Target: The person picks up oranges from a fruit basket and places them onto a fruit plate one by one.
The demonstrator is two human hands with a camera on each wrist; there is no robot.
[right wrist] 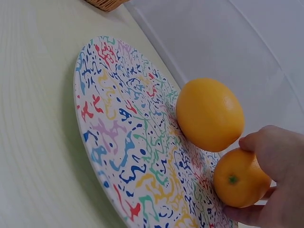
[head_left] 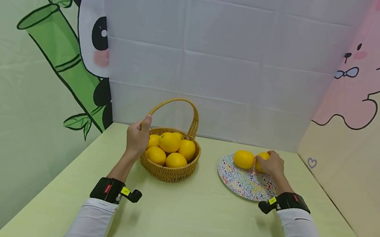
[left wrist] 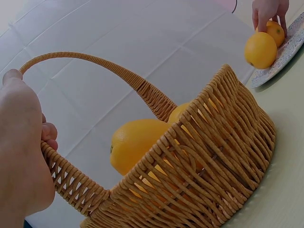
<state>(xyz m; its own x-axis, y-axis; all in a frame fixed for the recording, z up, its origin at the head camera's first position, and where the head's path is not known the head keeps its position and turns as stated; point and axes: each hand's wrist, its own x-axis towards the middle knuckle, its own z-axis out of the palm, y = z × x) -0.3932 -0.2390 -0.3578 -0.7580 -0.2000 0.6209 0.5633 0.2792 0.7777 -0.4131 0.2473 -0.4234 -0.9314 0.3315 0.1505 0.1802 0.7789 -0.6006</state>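
My left hand [head_left: 137,138] grips the left side of the arched handle [head_left: 181,99] on a woven wicker basket [head_left: 168,174]. Several oranges [head_left: 169,142] are piled inside it, up to the rim. Over on the right, my right hand [head_left: 274,165] holds an orange [right wrist: 240,178] at the far right part of a round plate [head_left: 239,183], thumb on one side and fingers on the other. That plate is white with a colourful speckled pattern. Close beside the held orange, a second orange [right wrist: 209,114] rests on the plate. The palm side of my right hand is hidden in the head view.
Both basket and plate stand on a pale wooden-look table [head_left: 192,220], with a gap between them. A light grey cloth wall [head_left: 218,59] rises behind the table. Side panels carry a panda drawing [head_left: 95,25] on the left and a pink bear drawing [head_left: 359,83] on the right.
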